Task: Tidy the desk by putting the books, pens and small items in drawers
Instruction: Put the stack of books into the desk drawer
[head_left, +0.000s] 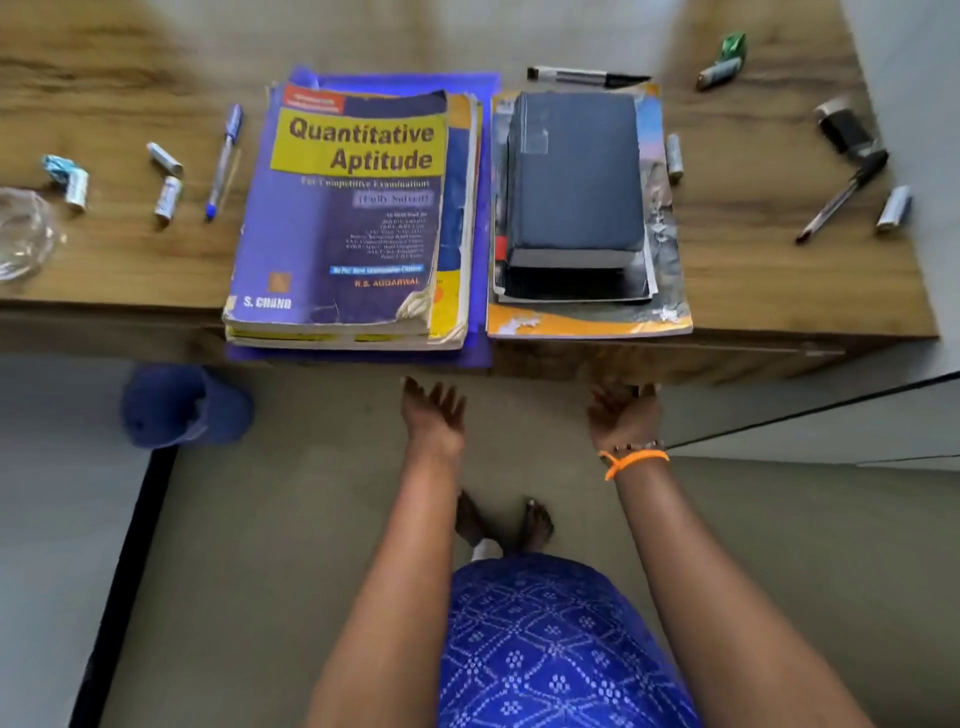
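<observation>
Two book stacks lie side by side at the front of the wooden desk (779, 280). A blue "Quantitative Aptitude" book (343, 208) tops the left stack; a thick dark grey book (574, 176) tops the right stack. A blue pen (224, 161) and small batteries (169, 196) lie left of the books. On the right lie a black pen (844, 195), a marker (587, 77) and more batteries (893, 208). My left hand (434, 415) hangs open below the desk edge. My right hand (623, 413) is palm up, its fingertips under the desk's front edge below the right stack.
A clear glass bowl (21, 234) sits at the desk's left edge. A blue cap (182, 408) lies on the floor under the left side. A small dark jar (844, 127) and a green wrapper (732, 44) are at the right. My bare feet (504, 525) stand on the floor.
</observation>
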